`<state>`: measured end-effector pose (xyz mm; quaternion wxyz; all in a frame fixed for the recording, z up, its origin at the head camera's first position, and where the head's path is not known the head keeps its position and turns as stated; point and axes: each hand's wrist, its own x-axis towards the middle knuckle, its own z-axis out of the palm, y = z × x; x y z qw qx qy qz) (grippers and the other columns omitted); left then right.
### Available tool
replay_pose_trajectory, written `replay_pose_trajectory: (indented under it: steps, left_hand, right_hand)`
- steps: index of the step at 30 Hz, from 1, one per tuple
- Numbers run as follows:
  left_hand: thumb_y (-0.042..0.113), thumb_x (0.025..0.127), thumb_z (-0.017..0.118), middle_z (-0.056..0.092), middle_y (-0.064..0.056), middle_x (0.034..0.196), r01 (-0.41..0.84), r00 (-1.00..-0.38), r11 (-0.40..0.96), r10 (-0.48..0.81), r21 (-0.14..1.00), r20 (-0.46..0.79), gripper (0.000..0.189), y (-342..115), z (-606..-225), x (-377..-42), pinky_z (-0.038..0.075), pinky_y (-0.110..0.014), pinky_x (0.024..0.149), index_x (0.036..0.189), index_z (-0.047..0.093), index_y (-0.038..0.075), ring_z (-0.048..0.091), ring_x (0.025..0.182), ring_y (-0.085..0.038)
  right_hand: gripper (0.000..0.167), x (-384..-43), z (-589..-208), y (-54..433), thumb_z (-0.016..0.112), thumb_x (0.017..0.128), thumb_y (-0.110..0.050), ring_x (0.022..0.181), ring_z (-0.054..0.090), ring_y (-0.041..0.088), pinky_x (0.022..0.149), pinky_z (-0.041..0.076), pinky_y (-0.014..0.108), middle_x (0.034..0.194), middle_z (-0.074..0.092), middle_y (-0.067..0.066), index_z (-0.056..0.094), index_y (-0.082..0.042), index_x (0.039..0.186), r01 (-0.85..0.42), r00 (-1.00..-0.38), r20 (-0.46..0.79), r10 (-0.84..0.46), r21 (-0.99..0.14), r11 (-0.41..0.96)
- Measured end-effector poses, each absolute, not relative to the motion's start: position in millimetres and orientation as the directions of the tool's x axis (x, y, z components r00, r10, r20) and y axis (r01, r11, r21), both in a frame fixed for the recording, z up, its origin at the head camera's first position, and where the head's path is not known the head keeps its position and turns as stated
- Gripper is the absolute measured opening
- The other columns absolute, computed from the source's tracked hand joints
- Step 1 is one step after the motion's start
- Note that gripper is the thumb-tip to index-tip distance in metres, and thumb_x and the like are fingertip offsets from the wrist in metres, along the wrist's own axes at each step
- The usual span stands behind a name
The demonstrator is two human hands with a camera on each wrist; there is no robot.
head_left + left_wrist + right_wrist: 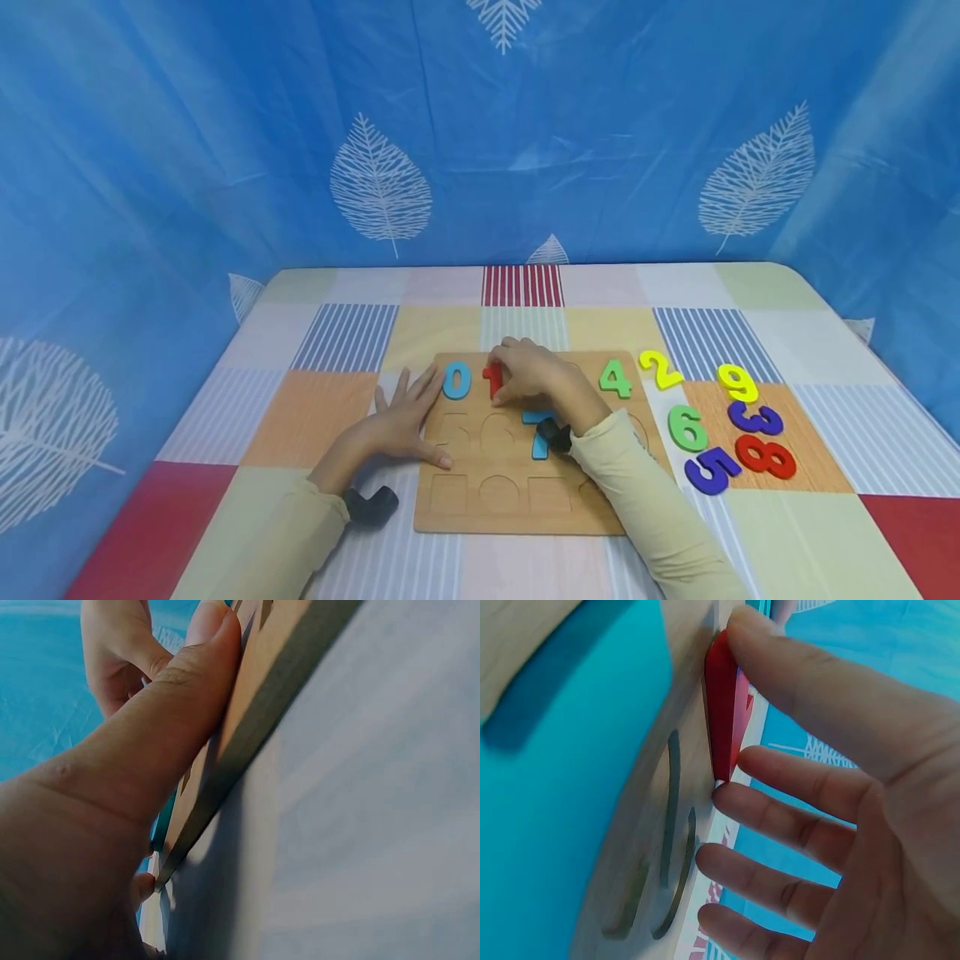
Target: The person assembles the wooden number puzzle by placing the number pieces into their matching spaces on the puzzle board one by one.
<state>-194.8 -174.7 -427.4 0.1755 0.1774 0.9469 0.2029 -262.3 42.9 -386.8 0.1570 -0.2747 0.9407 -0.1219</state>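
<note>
A wooden number board (517, 523) lies on the table. My left hand (401, 425) rests along its left side with fingers spread, the thumb on the board. Near the board's top edge, my right hand (527, 371) pinches a red number 1 (721, 712) between thumb and fingertips, over the top row beside the blue 0 (447, 385). A blue number 7 (539, 447) is in the middle row, partly hidden by the right wrist and its black camera. The green 4 (617, 385) sits at the top right of the board.
Right of the board lie loose numbers: yellow 2 (663, 373), yellow 9 (744, 385), green 6 (684, 435), purple 3 (741, 421), purple 5 (711, 483) and red 8 (780, 461). A patchwork cloth (337, 333) covers the table; a blue leaf-print curtain (562, 167) hangs behind.
</note>
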Motion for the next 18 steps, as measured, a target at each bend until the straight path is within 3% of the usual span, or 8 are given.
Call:
replay_pose_trajectory:
  steps: [10, 18]
  left_hand:
    - [0.063, 0.058, 0.073, -0.009, -0.01, 0.154, 0.266, -0.873, 0.845, 0.415, 0.464, -0.256, 0.126, -173.8, -427.6, -193.8, -0.014, -0.073, 0.094, 0.148, 0.001, 0.012, -0.019, 0.135, -0.045]
    - [0.063, 0.056, 0.074, -0.006, -0.011, 0.154, 0.268, -0.88, 0.847, 0.409, 0.459, -0.24, 0.126, -172.7, -430.3, -192.9, -0.014, -0.073, 0.094, 0.148, 0.004, 0.012, -0.017, 0.135, -0.046]
  right_hand:
    - [0.059, -260.3, -385.2, 44.3, 0.078, 0.069, -0.035, 0.095, 0.048, 0.02, 0.079, 0.047, 0.036, 0.104, 0.055, 0.004, 0.056, -0.014, 0.12, -0.464, -0.816, -0.219, -0.535, -0.304, 0.832]
    - [0.062, -259.6, -379.6, 65.9, 0.075, 0.074, -0.028, 0.114, 0.047, 0.026, 0.094, 0.044, 0.042, 0.121, 0.051, 0.01, 0.05, -0.01, 0.127, -0.449, -0.814, -0.205, -0.544, -0.375, 0.811]
